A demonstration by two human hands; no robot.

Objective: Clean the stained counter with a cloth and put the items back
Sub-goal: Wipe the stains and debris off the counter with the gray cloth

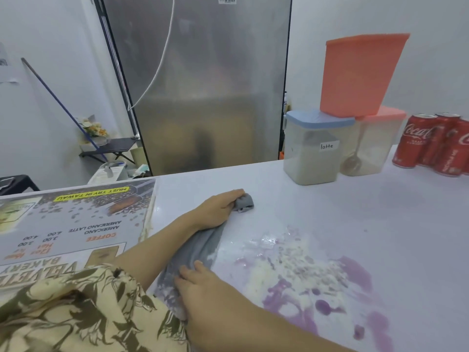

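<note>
Two hands on one grey cloth (200, 246), stretched long across the white counter (317, 207). Left hand (215, 208) at the far end, fingers curled tight round a bunched corner. Right hand (203, 288) at the near end, fingers curled, pinching the fabric where white smears already cling.

Soft, limp, light stuff, by the look: no stiffness at all, sagging into folds between the two grips. Probably damp and grabby against the surface. Best held just as now, by the bunched ends, or wadded under a flat palm for pressure.

Right of the fingers: the mess itself, white powder (291, 257) over purple stain (355, 275), spreading toward the near edge. Open, bare counter beyond the left fingertips, plenty of sweep room there. Further off past the fingertips, a blue-lidded latte container (311, 153), a pink-lidded tub (373, 146) and an orange container (360, 72) stacked on both, red cans (431, 143) alongside; well apart from the cloth. Left of the knuckles, a menu board (76, 224), close by, a likely snag on any leftward stroke.
</note>
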